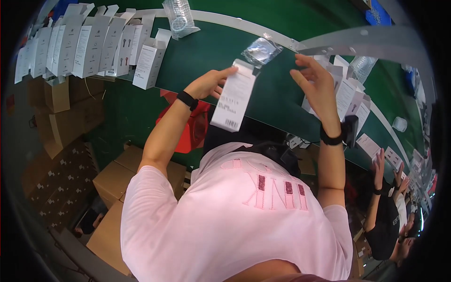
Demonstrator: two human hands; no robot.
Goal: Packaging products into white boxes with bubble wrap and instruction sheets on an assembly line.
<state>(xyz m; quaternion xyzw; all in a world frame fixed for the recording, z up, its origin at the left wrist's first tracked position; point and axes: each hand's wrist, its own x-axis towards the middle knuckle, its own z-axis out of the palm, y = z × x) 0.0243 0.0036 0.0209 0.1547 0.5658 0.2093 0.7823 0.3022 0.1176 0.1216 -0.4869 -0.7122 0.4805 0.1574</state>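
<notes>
My left hand point(210, 83) grips a tall white carton point(235, 97) by its upper left side, over the front edge of the green table. The carton is tilted, and its top end appears open. Just beyond it lies a clear plastic packet point(262, 50) with something shiny inside. To the right, my right hand point(315, 83) is raised with nothing in it, its fingers apart and slightly curled. Several white cartons point(346, 89) stand beside and behind that hand, partly hidden by it.
A row of open-flapped white cartons point(89, 47) stands at the left, one carton point(149, 63) nearest me. Bubble-wrapped items point(180, 19) lie at the far edge by a curved pale rail point(221, 18). Below are a red stool point(192, 127) and brown boxes point(117, 176). Other people's hands point(378, 169) work at right.
</notes>
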